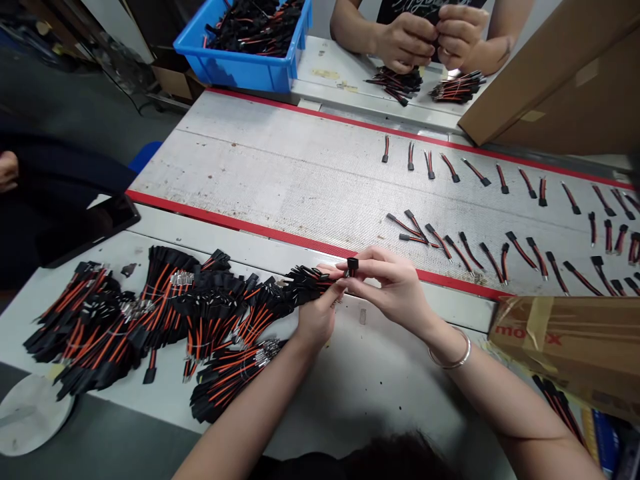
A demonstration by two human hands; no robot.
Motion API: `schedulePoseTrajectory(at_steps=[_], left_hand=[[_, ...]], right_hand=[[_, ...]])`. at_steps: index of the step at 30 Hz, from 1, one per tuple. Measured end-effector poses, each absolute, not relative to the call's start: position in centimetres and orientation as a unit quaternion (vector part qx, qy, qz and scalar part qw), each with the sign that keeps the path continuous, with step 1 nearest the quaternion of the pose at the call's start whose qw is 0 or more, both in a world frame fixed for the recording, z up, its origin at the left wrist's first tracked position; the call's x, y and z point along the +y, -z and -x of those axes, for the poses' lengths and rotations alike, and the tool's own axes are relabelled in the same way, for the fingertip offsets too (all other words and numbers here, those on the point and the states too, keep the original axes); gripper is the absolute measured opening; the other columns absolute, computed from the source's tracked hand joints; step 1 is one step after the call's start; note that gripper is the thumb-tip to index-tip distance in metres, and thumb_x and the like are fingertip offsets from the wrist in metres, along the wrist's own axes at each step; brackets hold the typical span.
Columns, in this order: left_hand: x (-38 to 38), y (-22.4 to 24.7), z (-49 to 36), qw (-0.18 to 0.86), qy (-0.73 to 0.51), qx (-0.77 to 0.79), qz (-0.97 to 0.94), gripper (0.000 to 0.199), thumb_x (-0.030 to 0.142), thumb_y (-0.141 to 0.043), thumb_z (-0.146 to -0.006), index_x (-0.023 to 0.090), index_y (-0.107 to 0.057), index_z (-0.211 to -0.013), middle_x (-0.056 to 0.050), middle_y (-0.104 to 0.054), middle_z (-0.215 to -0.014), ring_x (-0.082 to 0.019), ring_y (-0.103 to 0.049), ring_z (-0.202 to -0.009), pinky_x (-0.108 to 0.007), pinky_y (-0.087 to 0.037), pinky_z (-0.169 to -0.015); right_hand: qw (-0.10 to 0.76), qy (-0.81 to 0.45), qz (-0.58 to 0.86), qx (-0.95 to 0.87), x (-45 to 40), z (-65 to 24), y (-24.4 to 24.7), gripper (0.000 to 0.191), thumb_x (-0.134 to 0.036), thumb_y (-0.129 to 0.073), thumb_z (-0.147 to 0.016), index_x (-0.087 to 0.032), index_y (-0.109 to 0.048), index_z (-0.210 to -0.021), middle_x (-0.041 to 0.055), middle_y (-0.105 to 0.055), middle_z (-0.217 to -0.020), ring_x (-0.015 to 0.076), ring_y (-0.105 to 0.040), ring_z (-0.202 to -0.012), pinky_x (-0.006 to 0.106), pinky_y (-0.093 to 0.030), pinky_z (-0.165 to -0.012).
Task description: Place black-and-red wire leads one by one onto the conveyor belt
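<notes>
Head view: left hand (316,321) grips one cable bundle (303,285), right hand (395,287) pinches one black-ended cable (353,265); one blue bin (240,69) beyond.

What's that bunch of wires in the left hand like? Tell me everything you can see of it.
The bunch of wires is a sheaf of short leads, too many to count. Black ends, apparently plastic, fan out leftward; black and orange-red wires run rightward into the left hand, which grips the bunch and hides its far end. It points sideways over the white bench. Whether it touches the neighbouring bundle or hangs clear of it, I cannot tell.
</notes>
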State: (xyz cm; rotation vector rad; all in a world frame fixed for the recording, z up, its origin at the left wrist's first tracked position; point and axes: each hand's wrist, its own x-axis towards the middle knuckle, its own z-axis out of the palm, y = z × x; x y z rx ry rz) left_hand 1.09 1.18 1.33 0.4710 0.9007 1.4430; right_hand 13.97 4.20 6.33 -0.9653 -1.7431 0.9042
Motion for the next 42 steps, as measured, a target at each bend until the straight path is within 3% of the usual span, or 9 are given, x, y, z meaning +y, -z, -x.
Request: schedulePoseTrajectory(at_steps=[9, 12, 16, 19, 27, 31, 35, 42], left_hand=[[1.5, -1.8, -1.1, 0.640, -0.629, 0.396, -0.194, 0.031, 0.034, -0.091, -0.064, 0.018, -0.064, -0.066, 0.005, -0.051, -0.061, -0.008, -0.042, -0.055, -0.025, -0.037, -0.054], [1.3, -1.8, -1.1, 0.642, -0.619, 0.406, -0.197, 0.027, 0.037, -0.089, -0.068, 0.019, -0.070, -0.071, 0.003, -0.059, -0.067, -0.008, -0.047, -0.055, -0.025, -0.041, -0.054], [1.3, -2.0, -1.1, 0.642, -0.615, 0.424, -0.174, 0.028, 0.043, -0.086, -0.072, 0.020, -0.078, -0.084, -0.006, -0.074, -0.099, -0.016, -0.066, -0.079, -0.024, -0.047, -0.054], [1.4, -2.1, -1.2, 0.652, -0.611, 0.425, -0.145, 0.030, 0.044, -0.087, -0.068, 0.020, -0.079, -0.085, -0.007, -0.076, -0.090, -0.019, -0.071, -0.083, -0.022, -0.046, -0.051], [1.6, -2.4, -1.0, 0.668, -0.600, 0.416, -0.142, 0.032, 0.040, -0.088, -0.066, 0.019, -0.078, -0.088, -0.005, -0.077, -0.074, -0.012, -0.065, -0.060, -0.019, -0.041, -0.045], [1.5, -2.4, -1.0, 0.660, -0.599, 0.431, -0.143, 0.031, 0.038, -0.088, -0.066, 0.019, -0.077, -0.088, -0.002, -0.074, -0.070, -0.010, -0.062, -0.058, -0.019, -0.042, -0.047], [1.4, -2.1, -1.0, 0.654, -0.594, 0.446, -0.147, 0.029, 0.038, -0.087, -0.068, 0.019, -0.077, -0.087, -0.001, -0.072, -0.069, -0.010, -0.062, -0.060, -0.020, -0.044, -0.050], [1.5, -2.2, -1.0, 0.657, -0.597, 0.437, -0.147, 0.035, 0.041, -0.091, -0.064, 0.019, -0.078, -0.088, -0.003, -0.074, -0.072, -0.009, -0.060, -0.060, -0.019, -0.041, -0.049]], right_hand=[[0.448, -0.408, 0.408, -0.683, 4.3, -13.8, -6.3, 0.010, -0.021, -0.078, -0.085, -0.023, -0.083, -0.093, 0.0007, -0.067, -0.075, 0.0091, -0.056, -0.059, 0.025, -0.048, -0.055], [0.449, -0.459, 0.419, -0.642, 4.6, -13.9, -6.5, 0.004, -0.025, -0.079, -0.084, -0.023, -0.082, -0.085, 0.0002, -0.065, -0.074, 0.0091, -0.056, -0.058, 0.026, -0.048, -0.053], [0.451, -0.515, 0.465, -0.561, 6.6, -15.4, -6.4, 0.020, -0.035, -0.082, -0.080, -0.019, -0.076, -0.070, 0.0016, -0.065, -0.074, 0.0112, -0.060, -0.060, 0.027, -0.048, -0.055], [0.416, -0.525, 0.533, -0.517, 9.0, -17.1, -5.6, 0.028, -0.036, -0.083, -0.076, -0.017, -0.068, -0.062, -0.0026, -0.054, -0.058, 0.0094, -0.053, -0.055, 0.026, -0.044, -0.055], [0.295, -0.451, 0.637, -0.552, 11.5, -19.5, -3.8, 0.044, -0.038, -0.074, -0.081, -0.018, -0.049, -0.050, -0.0049, -0.041, -0.049, 0.0099, -0.046, -0.050, 0.026, -0.033, -0.052], [0.325, -0.408, 0.628, -0.578, 11.2, -20.2, -4.2, 0.033, -0.038, -0.074, -0.082, -0.017, -0.064, -0.059, -0.0002, -0.055, -0.059, 0.0127, -0.052, -0.058, 0.029, -0.038, -0.058], [0.385, -0.378, 0.523, -0.660, 10.2, -20.7, -5.3, 0.016, -0.038, -0.076, -0.085, -0.023, -0.081, -0.086, 0.0029, -0.064, -0.083, 0.0135, -0.056, -0.067, 0.032, -0.044, -0.062], [0.407, -0.306, 0.393, -0.766, 8.2, -19.8, -8.1, 0.015, -0.027, -0.071, -0.092, -0.034, -0.083, -0.100, 0.0023, -0.061, -0.084, 0.0138, -0.056, -0.069, 0.033, -0.043, -0.060]])
